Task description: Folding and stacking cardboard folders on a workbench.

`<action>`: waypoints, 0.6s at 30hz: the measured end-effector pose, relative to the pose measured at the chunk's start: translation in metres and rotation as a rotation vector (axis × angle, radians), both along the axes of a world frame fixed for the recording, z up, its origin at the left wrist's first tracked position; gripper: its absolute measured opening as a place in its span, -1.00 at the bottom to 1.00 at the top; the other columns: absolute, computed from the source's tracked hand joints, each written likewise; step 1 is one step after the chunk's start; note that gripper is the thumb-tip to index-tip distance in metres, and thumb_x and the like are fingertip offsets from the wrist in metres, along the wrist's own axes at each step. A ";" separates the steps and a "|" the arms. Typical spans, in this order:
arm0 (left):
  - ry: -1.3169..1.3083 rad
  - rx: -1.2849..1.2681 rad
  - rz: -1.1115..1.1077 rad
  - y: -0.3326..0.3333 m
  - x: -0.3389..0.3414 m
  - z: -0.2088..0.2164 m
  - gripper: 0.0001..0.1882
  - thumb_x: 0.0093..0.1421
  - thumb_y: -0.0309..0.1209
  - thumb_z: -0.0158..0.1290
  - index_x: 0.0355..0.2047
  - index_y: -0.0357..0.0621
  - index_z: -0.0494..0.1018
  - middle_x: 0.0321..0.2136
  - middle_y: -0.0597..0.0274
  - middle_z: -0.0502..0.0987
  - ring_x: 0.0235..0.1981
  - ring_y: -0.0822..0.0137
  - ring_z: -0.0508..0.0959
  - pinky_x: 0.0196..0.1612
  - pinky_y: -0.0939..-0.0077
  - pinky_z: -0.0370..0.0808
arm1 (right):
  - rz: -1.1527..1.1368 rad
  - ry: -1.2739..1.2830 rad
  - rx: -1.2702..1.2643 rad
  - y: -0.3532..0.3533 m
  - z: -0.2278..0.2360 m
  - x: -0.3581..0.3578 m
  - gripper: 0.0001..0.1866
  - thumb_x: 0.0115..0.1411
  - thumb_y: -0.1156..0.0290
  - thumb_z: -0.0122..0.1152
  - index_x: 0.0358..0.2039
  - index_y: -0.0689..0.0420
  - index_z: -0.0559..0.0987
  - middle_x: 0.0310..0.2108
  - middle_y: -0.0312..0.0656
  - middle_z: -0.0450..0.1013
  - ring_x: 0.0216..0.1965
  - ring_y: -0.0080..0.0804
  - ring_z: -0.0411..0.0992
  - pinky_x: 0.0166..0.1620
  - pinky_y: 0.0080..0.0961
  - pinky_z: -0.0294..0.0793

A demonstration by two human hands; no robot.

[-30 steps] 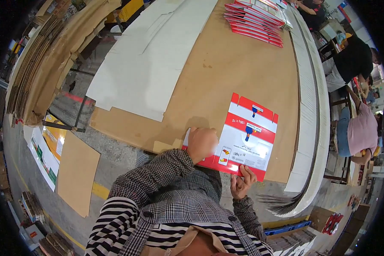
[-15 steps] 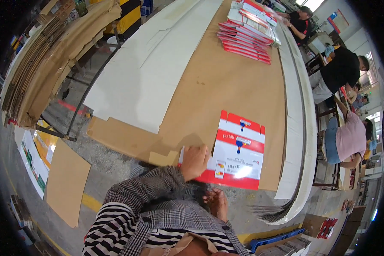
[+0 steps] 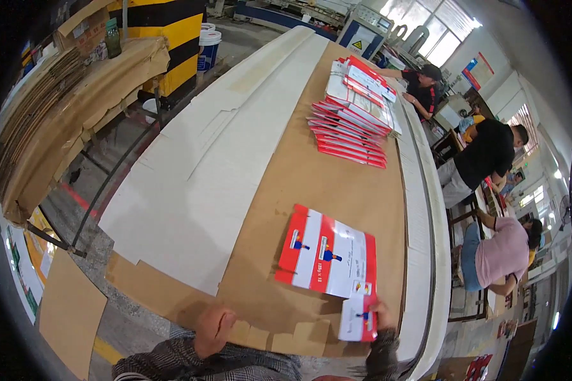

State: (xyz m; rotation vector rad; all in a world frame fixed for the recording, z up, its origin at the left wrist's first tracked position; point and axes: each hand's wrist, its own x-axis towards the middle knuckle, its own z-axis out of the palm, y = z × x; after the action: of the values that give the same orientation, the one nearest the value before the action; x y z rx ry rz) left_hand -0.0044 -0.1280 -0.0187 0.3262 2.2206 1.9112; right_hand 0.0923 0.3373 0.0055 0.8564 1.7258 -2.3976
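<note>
A flat, printed carton sheet (image 3: 346,254) in red and white, with blue figures on it, is held over the brown cardboard table cover (image 3: 267,254). My right hand (image 3: 382,315) grips its near right corner, by a small white-and-red flap; the fingertips are partly hidden. My left hand (image 3: 215,327) is at the table's near edge, apart from the sheet, its fingers curled together with nothing visible in them. Farther up the table lies a stack of similar red-and-white folded cartons (image 3: 353,127), fanned out toward me.
White board strips (image 3: 190,171) cover the table's left side. Brown cardboard sheets (image 3: 57,120) are piled on a rack at the left, near a yellow-and-black striped pillar (image 3: 171,44). A person in black (image 3: 422,89) stands beyond the stack; other people work along the right.
The view has tipped upward. The carton sheet has turned, and my right hand has come up from below the table edge to grip it. My left hand has let go and moved left.
</note>
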 end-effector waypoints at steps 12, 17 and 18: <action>0.551 -0.328 -0.047 -0.010 -0.011 -0.029 -0.91 0.06 -0.45 0.20 -0.52 -0.15 0.51 -0.60 0.15 0.52 -0.59 0.14 0.53 -0.54 0.29 0.47 | -0.592 0.229 0.709 0.238 -0.169 -0.478 -0.60 0.18 0.20 0.34 -0.14 0.24 0.51 -0.36 -0.18 0.52 -0.41 -0.38 0.53 -0.42 -0.40 0.60; 0.484 -0.535 0.055 -0.016 0.000 -0.009 -0.90 -0.02 -0.47 0.24 -0.53 -0.13 0.51 -0.58 0.22 0.52 -0.57 0.21 0.54 -0.50 0.33 0.51 | -0.154 -0.138 0.519 0.035 -0.138 -0.559 -0.51 0.32 0.20 0.15 0.10 0.27 0.35 -0.45 -0.12 0.51 -0.51 -0.44 0.50 -0.52 -0.58 0.47; 0.512 -0.468 0.041 -0.009 -0.005 -0.012 -0.90 -0.02 -0.47 0.24 -0.53 -0.13 0.51 -0.58 0.22 0.52 -0.57 0.21 0.54 -0.50 0.33 0.51 | -0.172 -0.030 0.523 0.064 -0.117 -0.538 -0.54 0.34 0.22 0.10 0.09 0.28 0.35 -0.50 -0.16 0.49 -0.57 -0.49 0.46 -0.57 -0.60 0.41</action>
State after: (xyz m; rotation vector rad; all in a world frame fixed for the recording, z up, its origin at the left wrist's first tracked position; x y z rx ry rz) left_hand -0.0089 -0.1371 -0.0302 0.7577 2.9227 1.3599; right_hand -0.4453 0.4011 -0.1116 1.1250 2.4043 -2.0244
